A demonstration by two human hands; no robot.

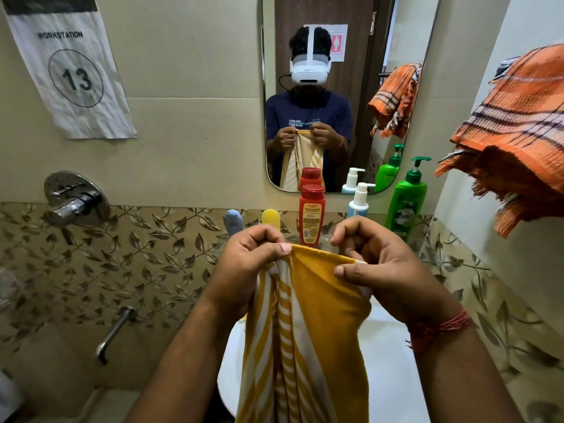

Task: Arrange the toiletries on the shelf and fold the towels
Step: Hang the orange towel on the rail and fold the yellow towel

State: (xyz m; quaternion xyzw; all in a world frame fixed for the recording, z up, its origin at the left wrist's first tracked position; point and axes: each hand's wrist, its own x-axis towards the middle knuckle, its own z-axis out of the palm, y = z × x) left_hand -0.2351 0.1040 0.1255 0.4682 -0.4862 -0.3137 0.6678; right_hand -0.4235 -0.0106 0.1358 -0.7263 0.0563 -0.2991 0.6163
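Note:
A yellow and white striped towel [308, 331] hangs down in front of me over the white sink [393, 361]. My left hand [250, 264] pinches its top edge at the left corner, and my right hand [381, 264] pinches the same edge at the right. Behind my hands, on the shelf under the mirror, stand a red bottle [312, 213], a white pump bottle [359, 199], a green pump bottle [406, 199], a blue-grey item [233, 221] and a yellow item [271, 218]. The shelf itself is mostly hidden.
An orange checked towel [515, 138] hangs on the right wall. A mirror [335, 87] faces me. A chrome mixer knob [74, 198] and a spout [117, 331] are on the left tiled wall. A paper sign [70, 68] reads workstation 13.

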